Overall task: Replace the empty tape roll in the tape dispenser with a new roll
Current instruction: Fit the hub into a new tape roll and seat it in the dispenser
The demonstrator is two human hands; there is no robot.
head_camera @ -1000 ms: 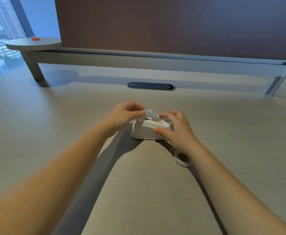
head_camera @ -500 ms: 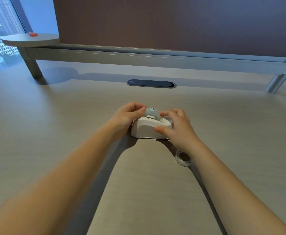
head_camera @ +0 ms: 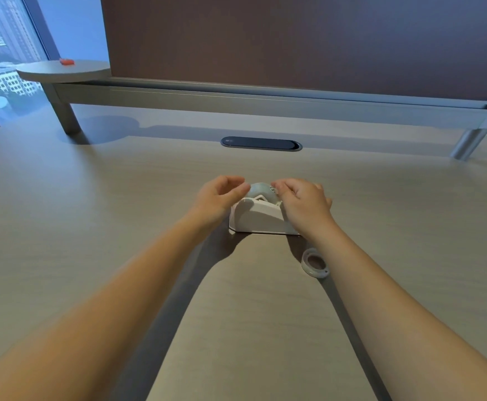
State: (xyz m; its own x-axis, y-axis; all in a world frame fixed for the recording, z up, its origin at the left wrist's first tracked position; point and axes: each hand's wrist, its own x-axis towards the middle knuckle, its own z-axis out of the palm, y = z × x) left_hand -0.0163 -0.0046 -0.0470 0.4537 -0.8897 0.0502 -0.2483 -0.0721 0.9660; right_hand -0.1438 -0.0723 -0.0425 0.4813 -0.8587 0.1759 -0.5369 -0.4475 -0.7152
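Wooden desk (head_camera: 121, 227), unlabelled tape dispenser (head_camera: 258, 217), both hands' fingers loosely curled, grip unclear.

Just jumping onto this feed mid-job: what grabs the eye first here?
Both hands meet mid-desk over a white dispenser: the left hand and right hand pinch at a pale green roll seated in its top. A clear ring lies flat on the desk just nearer, beside the right forearm.

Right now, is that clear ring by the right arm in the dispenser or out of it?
Out. The clear ring lies flat on the desk, apart from the white dispenser.
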